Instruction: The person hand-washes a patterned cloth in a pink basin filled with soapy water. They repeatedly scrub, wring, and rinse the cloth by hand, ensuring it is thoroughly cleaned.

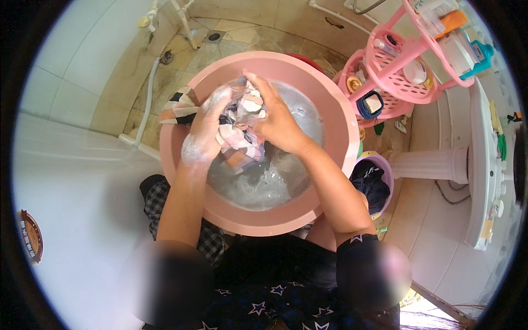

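Observation:
A large pink plastic basin (247, 225) holds cloudy, soapy water (264, 185). Above the water, a wet patterned cloth (241, 140) in white, peach and black is bunched between my two hands. My left hand (208, 123), with suds on its back and wrist, grips the cloth from the left. From the right, my right hand (276, 115) holds it, thumb and fingers around the bundle. Similarly patterned fabric (179, 108) hangs over the basin's upper left rim; whether it joins the held bundle is hidden behind my left hand.
A pink tiered rack (392, 70) with toiletries stands at the upper right. Below it, a purple bucket (387, 165) holds dark clothing (369, 185). A white pedestal sink (480, 165) is at far right. A pale hose (150, 99) and a floor drain (214, 37) lie beyond the basin.

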`<state>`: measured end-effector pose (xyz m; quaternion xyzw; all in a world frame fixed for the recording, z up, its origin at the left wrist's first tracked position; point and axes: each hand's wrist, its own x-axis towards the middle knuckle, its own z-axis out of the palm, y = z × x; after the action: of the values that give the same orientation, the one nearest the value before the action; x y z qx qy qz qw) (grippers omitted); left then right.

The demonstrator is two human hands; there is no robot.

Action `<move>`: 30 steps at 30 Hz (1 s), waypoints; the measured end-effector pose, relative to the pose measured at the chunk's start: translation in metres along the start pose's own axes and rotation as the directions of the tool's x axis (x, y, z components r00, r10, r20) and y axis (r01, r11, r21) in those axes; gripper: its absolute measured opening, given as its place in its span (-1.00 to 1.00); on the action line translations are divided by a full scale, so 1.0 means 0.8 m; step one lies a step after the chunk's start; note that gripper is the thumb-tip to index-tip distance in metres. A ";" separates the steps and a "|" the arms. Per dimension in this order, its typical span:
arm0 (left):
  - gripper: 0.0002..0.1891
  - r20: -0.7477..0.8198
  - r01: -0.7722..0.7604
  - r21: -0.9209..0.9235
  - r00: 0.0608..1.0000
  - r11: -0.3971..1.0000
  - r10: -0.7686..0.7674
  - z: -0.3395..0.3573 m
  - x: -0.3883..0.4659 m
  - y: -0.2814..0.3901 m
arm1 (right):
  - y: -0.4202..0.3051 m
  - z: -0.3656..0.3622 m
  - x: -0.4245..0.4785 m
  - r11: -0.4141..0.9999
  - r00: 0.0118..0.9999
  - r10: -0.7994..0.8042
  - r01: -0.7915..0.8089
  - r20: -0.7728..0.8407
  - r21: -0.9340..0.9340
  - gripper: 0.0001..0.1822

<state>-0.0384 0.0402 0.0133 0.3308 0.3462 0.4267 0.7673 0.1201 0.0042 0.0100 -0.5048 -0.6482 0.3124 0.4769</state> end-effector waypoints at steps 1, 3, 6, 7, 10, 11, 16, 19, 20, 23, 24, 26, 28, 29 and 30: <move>-0.70 0.015 -0.004 0.036 1.000 0.999 0.003 -0.001 -0.002 0.003 | 0.010 0.000 0.000 0.991 0.995 0.088 -0.092 0.045 0.095 -0.22; -0.71 -0.066 -0.042 0.014 0.997 0.999 0.042 -0.005 0.006 -0.001 | 0.022 0.001 0.001 0.921 0.956 0.244 -0.281 0.161 0.270 -0.28; -0.71 -0.196 0.021 -0.228 0.978 0.973 -0.067 -0.016 0.022 -0.010 | 0.016 0.016 -0.010 0.939 0.976 0.215 -0.197 -0.032 0.281 -0.44; -0.71 0.035 0.172 -0.312 0.985 0.934 -0.170 -0.047 0.036 -0.023 | 0.014 0.026 -0.017 0.971 0.987 0.121 -0.096 -0.104 0.220 -0.47; -0.69 0.425 0.376 -0.436 0.887 0.817 -0.181 -0.093 0.044 -0.047 | -0.031 0.057 -0.043 0.922 0.940 -0.334 0.341 0.068 -0.184 -0.51; -0.68 0.354 0.259 -0.498 0.932 0.827 -0.079 -0.082 0.027 -0.069 | -0.037 0.059 -0.050 0.900 0.941 -0.260 0.318 0.218 -0.299 -0.53; -0.70 -0.159 0.156 -0.094 0.973 0.983 -0.170 0.026 -0.005 -0.072 | 0.001 0.039 -0.001 0.976 0.920 0.156 -0.199 -0.359 -0.085 -0.64; -0.76 -0.056 0.178 -0.224 0.979 0.958 -0.195 0.030 -0.003 -0.051 | -0.011 0.047 -0.013 0.969 0.939 -0.013 -0.073 -0.343 -0.237 -0.67; -0.82 -0.081 0.100 -0.395 0.986 0.913 -0.143 0.030 -0.004 -0.051 | -0.018 0.056 -0.028 0.956 0.962 -0.092 0.014 -0.256 -0.293 -0.68; -0.84 0.553 0.371 -0.558 0.833 0.742 -0.001 -0.078 0.049 -0.081 | -0.017 0.075 -0.046 0.840 0.926 -0.376 0.335 -0.013 -0.426 -0.74; -0.81 0.382 0.225 -0.502 0.924 0.835 -0.020 -0.063 0.039 -0.086 | -0.011 0.076 -0.050 0.773 0.889 -0.455 0.427 0.060 -0.470 -0.77; -0.77 0.011 0.157 -0.253 0.987 0.955 -0.160 -0.006 0.006 -0.085 | 0.013 0.048 -0.021 0.971 0.971 -0.059 0.003 -0.231 -0.237 -0.80; -0.76 -0.189 0.255 -0.143 0.941 0.956 -0.279 0.019 -0.003 -0.082 | 0.019 0.037 -0.005 0.975 0.927 0.115 -0.174 -0.358 -0.136 -0.82; -0.75 -0.199 0.234 -0.153 0.944 0.960 -0.262 0.019 -0.003 -0.087 | 0.018 0.038 -0.003 0.968 0.919 0.065 -0.152 -0.389 -0.199 -0.82; -0.73 -0.026 0.292 -0.193 0.953 0.937 -0.302 0.001 0.002 -0.086 | 0.018 0.033 -0.004 0.952 0.904 0.014 -0.143 -0.428 -0.270 -0.81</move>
<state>-0.0074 0.0127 -0.0420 0.1892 0.3715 0.3455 0.8407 0.1008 0.0073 -0.0134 -0.6515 -0.5480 0.1152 0.5118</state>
